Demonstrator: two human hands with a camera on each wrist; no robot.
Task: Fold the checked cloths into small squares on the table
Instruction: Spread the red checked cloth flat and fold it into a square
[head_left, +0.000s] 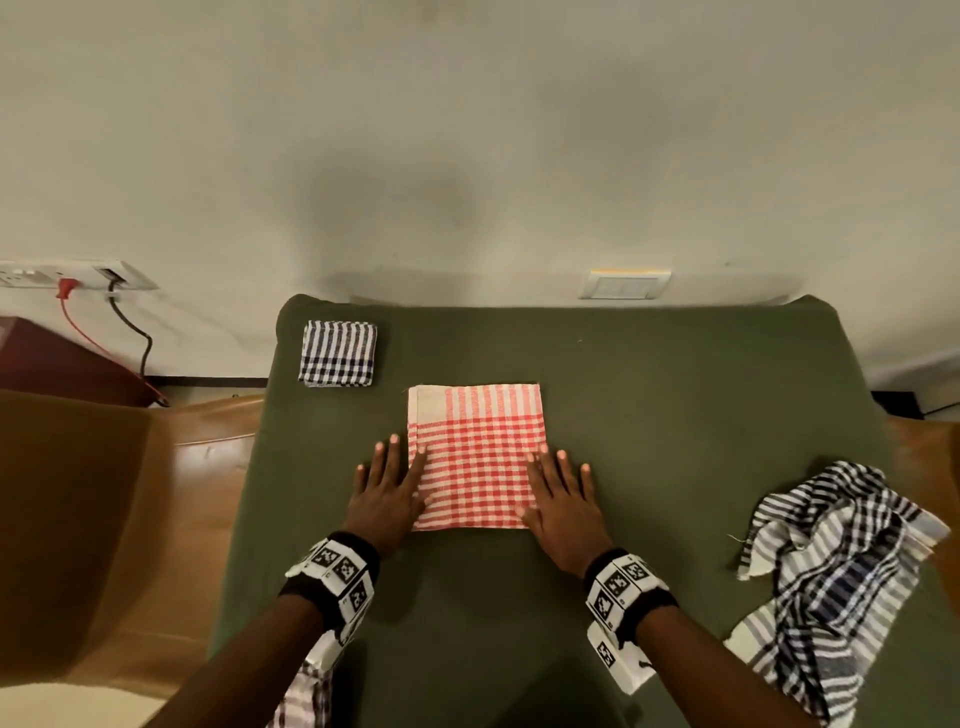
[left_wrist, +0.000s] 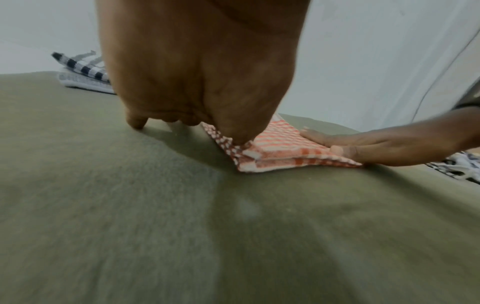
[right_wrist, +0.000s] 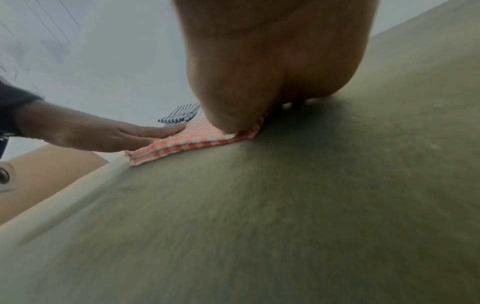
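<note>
A red-and-white checked cloth (head_left: 475, 457) lies folded into a flat rectangle at the middle of the green-covered table (head_left: 649, 395). My left hand (head_left: 387, 486) lies flat along its left edge, fingers straight, thumb on the cloth (left_wrist: 275, 152). My right hand (head_left: 563, 499) presses flat on its right edge, thumb on the cloth (right_wrist: 192, 142). A blue-and-white checked cloth (head_left: 337, 353) sits folded small at the back left. A crumpled blue-and-white checked cloth (head_left: 831, 571) lies unfolded at the table's right edge.
A wall rises right behind the table, with a socket plate (head_left: 623, 285) and, to the left, a power strip with red and black cables (head_left: 111, 322). Wooden furniture (head_left: 78, 519) stands left of the table. Another checked cloth (head_left: 306, 696) hangs by my left forearm.
</note>
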